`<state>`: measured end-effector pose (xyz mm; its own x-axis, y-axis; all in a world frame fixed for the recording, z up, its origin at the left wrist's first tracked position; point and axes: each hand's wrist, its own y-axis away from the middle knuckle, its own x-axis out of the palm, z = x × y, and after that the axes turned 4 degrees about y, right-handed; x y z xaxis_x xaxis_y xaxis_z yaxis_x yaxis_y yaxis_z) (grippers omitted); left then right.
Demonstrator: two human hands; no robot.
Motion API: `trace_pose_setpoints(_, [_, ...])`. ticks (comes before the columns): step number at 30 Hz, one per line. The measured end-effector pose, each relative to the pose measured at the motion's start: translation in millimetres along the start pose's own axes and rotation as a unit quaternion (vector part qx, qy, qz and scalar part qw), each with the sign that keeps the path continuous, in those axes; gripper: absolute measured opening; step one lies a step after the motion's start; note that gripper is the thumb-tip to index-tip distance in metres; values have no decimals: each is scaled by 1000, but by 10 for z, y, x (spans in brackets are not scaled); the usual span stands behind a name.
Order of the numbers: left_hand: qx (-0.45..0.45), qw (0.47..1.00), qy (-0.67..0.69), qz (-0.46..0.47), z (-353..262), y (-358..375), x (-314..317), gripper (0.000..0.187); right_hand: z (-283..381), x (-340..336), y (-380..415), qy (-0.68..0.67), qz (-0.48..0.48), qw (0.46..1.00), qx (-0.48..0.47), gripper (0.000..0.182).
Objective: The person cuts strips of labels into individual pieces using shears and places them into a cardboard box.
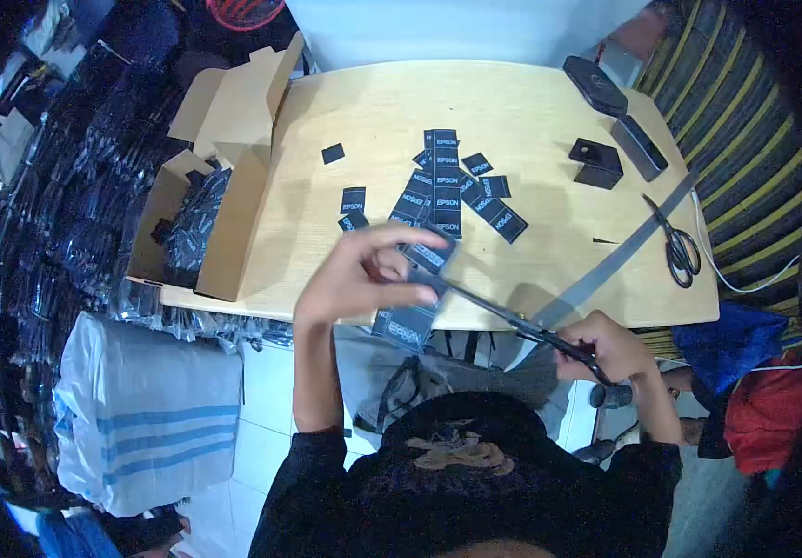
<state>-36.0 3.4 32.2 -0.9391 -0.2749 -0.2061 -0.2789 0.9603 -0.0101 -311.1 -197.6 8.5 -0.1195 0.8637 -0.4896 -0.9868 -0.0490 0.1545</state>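
In the head view my left hand (350,274) pinches a strip of black EPSON labels (406,325) over the table's front edge, thumb and fingers bent around it. My right hand (610,349) is wrapped around the handles of dark scissors (529,325). Their blades point left, and the tips reach the strip beside my left fingertips. Just beyond my left hand, a long EPSON label strip (447,181) lies across several shorter strips and cut pieces. A grey ribbon (596,279) runs diagonally under the scissors and over the table edge.
On the left of the table (373,102) stands an open cardboard box (233,232) with many cut labels (198,228) inside. To the right lie second scissors (680,251), a black bracket-like piece (598,163) and dark cases (594,86). A white wrapped bundle (154,409) sits below left.
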Motion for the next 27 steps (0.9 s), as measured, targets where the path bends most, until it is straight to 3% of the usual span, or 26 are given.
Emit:
trace_pose_setpoints(1, [38,998,21,-45,81,-38,-30,45,-45,16,27,-13,-17,1000,5,26])
trace_pose_setpoints(2, [-21,998,-7,-54,271,-51,-197,46,-73,26,58,-13,-14,1000,1,26])
trace_pose_setpoints(5, [10,991,-96,-97,638,-55,-556,58,-189,97,162,-34,-34,995,90,28])
trace_pose_setpoints(7, [-84,955,-231,-167,765,27,-741,74,-226,201,153,-74,-53,993,77,28])
trace_pose_setpoints(8, [-110,956,-219,-163,876,94,-855,88,-240,237,140,-113,-76,988,67,28])
trace_pose_setpoints(11, [-152,947,-202,-198,680,209,-766,91,-220,436,-42,-117,-135,984,19,26])
trace_pose_setpoints(13, [-64,971,-58,-221,539,206,-595,88,-62,557,-219,-107,-190,976,5,30])
trace_pose_setpoints(14, [-62,973,-58,-214,429,191,-439,88,76,597,-349,-113,-212,971,3,33])
trace_pose_setpoints(16, [21,983,80,-163,201,149,-31,80,182,697,-608,-210,-223,952,-9,36])
trace_pose_setpoints(21, [79,972,167,-145,36,57,465,70,388,700,-933,-256,-276,924,-65,12])
trace_pose_setpoints(23, [128,954,210,-170,86,103,591,67,388,650,-915,-255,-285,922,-61,15])
trace_pose_setpoints(24, [159,954,213,-139,140,139,641,61,389,625,-906,-255,-290,920,-59,19])
trace_pose_setpoints(27, [134,972,166,-96,176,194,669,47,420,555,-871,-254,-294,919,-57,18])
